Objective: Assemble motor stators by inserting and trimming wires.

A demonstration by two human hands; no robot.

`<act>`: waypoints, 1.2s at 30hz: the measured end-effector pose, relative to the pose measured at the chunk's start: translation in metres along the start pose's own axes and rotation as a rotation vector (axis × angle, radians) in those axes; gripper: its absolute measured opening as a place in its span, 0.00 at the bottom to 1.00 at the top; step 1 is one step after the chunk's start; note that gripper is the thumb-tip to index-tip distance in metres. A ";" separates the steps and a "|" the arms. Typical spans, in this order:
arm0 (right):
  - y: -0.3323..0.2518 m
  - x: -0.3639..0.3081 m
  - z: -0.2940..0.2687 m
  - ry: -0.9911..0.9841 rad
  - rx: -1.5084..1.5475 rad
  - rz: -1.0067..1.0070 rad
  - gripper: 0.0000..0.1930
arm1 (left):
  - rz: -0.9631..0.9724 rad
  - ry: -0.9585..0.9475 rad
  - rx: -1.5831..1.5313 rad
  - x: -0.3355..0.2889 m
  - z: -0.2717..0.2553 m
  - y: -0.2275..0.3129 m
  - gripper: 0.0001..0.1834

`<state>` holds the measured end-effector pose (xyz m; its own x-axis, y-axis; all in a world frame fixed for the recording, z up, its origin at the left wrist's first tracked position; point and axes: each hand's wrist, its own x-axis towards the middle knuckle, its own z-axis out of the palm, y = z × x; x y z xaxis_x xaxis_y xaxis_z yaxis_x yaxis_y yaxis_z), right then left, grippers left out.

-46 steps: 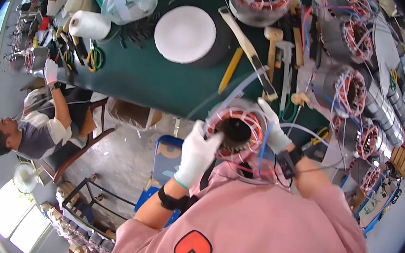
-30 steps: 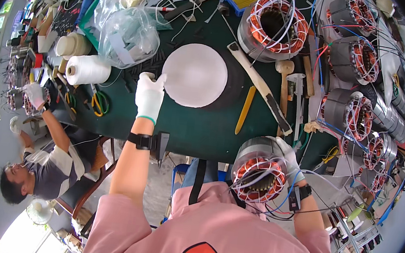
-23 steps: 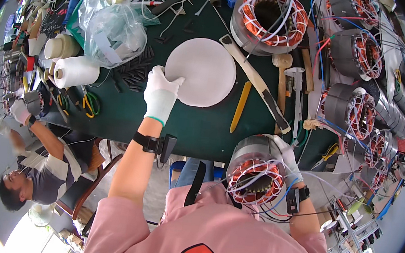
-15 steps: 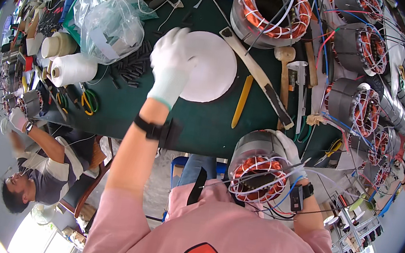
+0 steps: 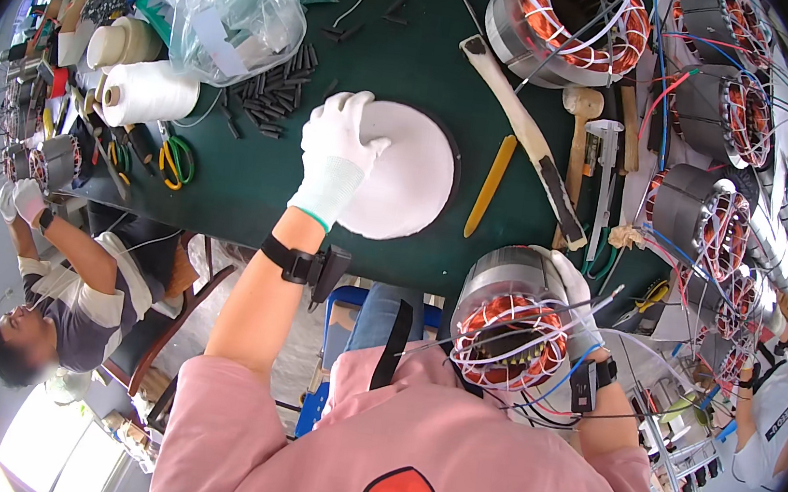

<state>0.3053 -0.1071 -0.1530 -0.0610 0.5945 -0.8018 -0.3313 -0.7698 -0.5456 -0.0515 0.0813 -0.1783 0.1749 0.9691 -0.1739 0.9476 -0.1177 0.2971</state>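
My left hand point(image 5: 339, 147), in a white glove, is at the left part of a white round disc point(image 5: 405, 189) lying on the green tabletop. Its fingers curl at the disc's upper left rim and the thumb rests over its face; the fingertips are partly hidden. Against my front, at the table's near edge, a motor stator point(image 5: 506, 283) with copper windings and white lacing is tilted toward me. My gloved right hand point(image 5: 572, 291) grips its right side. Loose wires hang from its windings. A yellow flat stick point(image 5: 490, 187) lies between the disc and the stator.
A larger stator point(image 5: 524, 42) stands at the back; more stators point(image 5: 710, 112) line the right. Nearby lie a wooden bar point(image 5: 523, 139), mallet point(image 5: 581, 112) and caliper point(image 5: 605, 163). Left are black tubes point(image 5: 270, 96), a thread spool point(image 5: 154, 94), scissors point(image 5: 174, 158) and a co-worker point(image 5: 94, 280).
My left hand has settled at the disc's left rim, and the disc has come nearer to me. My right hand stays on the stator. Another person now shows at the far right.
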 end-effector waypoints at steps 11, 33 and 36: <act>-0.006 -0.001 0.008 -0.023 0.399 0.298 0.23 | -0.018 0.191 -0.241 -0.070 -0.031 0.029 0.23; 0.013 -0.010 0.026 0.200 -0.318 -0.077 0.20 | -0.493 -0.479 -1.003 -0.199 -0.049 0.108 0.14; -0.008 -0.026 0.075 0.308 -0.271 -0.037 0.20 | -0.544 -0.375 -1.144 -0.207 -0.036 0.086 0.15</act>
<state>0.2391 -0.0991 -0.1096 0.2447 0.5570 -0.7936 -0.0659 -0.8071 -0.5868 -0.0163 -0.1213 -0.0828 0.0851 0.6940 -0.7149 0.1929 0.6925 0.6952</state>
